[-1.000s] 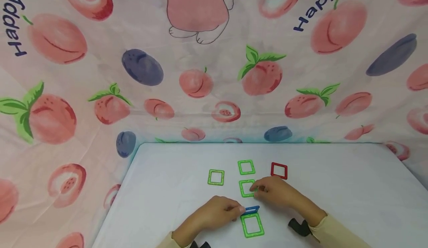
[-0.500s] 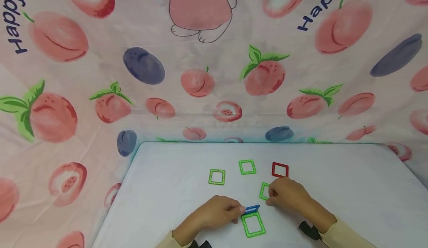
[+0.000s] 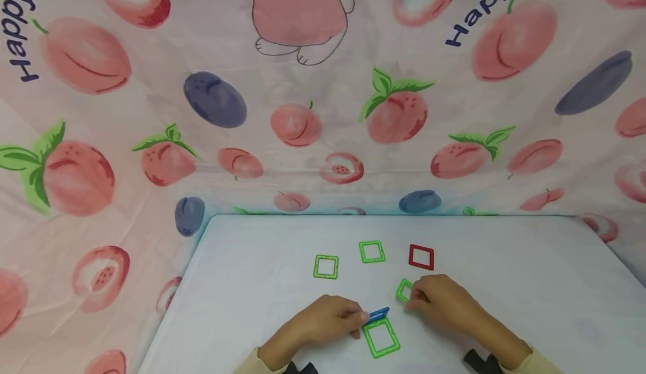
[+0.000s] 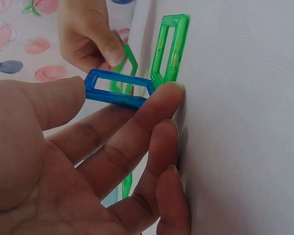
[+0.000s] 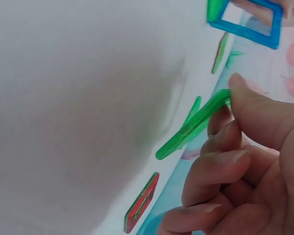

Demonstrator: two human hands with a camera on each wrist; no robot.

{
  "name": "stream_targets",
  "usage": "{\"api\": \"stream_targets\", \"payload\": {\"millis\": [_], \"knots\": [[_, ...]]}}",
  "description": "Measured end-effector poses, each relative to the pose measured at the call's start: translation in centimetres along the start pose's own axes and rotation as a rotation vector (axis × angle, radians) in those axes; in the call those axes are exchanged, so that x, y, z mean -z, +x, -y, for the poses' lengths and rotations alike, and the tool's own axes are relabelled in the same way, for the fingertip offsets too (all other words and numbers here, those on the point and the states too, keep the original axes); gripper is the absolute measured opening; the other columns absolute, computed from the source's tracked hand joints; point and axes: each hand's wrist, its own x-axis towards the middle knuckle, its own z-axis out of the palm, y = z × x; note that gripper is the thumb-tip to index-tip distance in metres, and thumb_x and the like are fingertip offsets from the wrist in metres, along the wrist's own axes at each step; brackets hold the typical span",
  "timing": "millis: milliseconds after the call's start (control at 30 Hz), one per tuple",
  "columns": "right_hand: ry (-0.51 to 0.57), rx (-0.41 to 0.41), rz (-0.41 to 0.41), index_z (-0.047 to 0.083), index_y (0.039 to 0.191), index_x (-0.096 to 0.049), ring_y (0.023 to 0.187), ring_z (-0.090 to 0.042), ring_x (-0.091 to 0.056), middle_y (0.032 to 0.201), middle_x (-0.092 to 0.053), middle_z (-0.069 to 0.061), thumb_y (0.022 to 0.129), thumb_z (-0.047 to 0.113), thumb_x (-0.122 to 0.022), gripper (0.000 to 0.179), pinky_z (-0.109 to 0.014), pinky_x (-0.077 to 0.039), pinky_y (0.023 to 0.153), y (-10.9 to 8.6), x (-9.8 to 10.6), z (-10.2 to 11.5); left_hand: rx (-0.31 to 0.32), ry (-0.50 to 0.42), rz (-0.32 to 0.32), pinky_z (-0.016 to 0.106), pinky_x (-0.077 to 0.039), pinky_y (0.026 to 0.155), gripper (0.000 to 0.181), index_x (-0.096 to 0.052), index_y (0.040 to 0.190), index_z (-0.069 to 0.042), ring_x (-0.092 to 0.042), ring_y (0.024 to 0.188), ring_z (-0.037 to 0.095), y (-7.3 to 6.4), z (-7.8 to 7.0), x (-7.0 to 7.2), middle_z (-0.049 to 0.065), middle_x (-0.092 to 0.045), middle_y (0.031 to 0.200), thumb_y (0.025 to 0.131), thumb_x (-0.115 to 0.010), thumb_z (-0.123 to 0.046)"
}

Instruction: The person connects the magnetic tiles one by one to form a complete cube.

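On the white table (image 3: pixel 504 284), left hand (image 3: pixel 323 323) pinches blue frame (image 3: pixel 377 313) upright against flat green frame (image 3: pixel 382 338), right hand (image 3: pixel 441 301) pinches tilted green square (image 3: pixel 403 290) just right of it.

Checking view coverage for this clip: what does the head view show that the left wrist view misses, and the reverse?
Only the head view shows the red square, two loose green squares and the table whole. Only the left wrist view shows the left hand pinching the blue square upright between thumb and fingers. Both show the right hand holding a tilted green square, and the flat green square joined to the blue one.
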Motion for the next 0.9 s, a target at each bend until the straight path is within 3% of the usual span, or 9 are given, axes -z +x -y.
{"api": "stream_targets", "payload": {"millis": [100, 367, 633, 900], "knots": [[0.063, 0.069, 0.014, 0.023, 0.077, -0.068, 0.064, -0.005, -0.046, 0.063, -0.052, 0.01, 0.087, 0.029, -0.081, 0.017, -0.022, -0.039, 0.059, -0.2, 0.4, -0.2, -0.001, 0.007, -0.007, 0.021, -0.042, 0.069, 0.03, -0.077, 0.096, -0.02, -0.057, 0.071, 0.0, 0.0, 0.0, 0.1, -0.009, -0.072, 0.072, 0.102, -0.059, -0.043], [0.207, 0.125, 0.099, 0.018, 0.081, -0.069, 0.062, -0.003, -0.045, 0.062, -0.048, 0.01, 0.094, 0.032, -0.074, 0.019, -0.022, -0.037, 0.057, -1.1, 1.2, -0.1, 0.003, 0.005, -0.002, 0.021, -0.043, 0.07, 0.03, -0.077, 0.095, -0.02, -0.058, 0.072, 0.0, -0.1, 0.0, 0.1, -0.008, -0.072, 0.072, 0.102, -0.059, -0.043], [0.289, 0.14, 0.192, 0.016, 0.084, -0.072, 0.064, -0.003, -0.046, 0.063, -0.049, 0.01, 0.097, 0.032, -0.07, 0.021, -0.023, -0.035, 0.057, -1.2, 1.0, 0.2, -0.015, 0.011, 0.012, 0.021, -0.043, 0.071, 0.03, -0.077, 0.093, -0.02, -0.058, 0.074, 0.0, -0.1, 0.0, 0.2, -0.009, -0.073, 0.074, 0.103, -0.059, -0.043], [0.325, 0.134, 0.227, 0.013, 0.09, -0.074, 0.064, -0.005, -0.048, 0.065, -0.051, 0.007, 0.098, 0.025, -0.069, 0.015, -0.022, -0.037, 0.057, -1.5, 0.5, 1.2, -0.037, 0.017, 0.016, 0.02, -0.043, 0.07, 0.031, -0.077, 0.094, -0.018, -0.058, 0.073, -0.002, 0.0, 0.3, 0.0, -0.009, -0.073, 0.073, 0.102, -0.06, -0.042]]}}
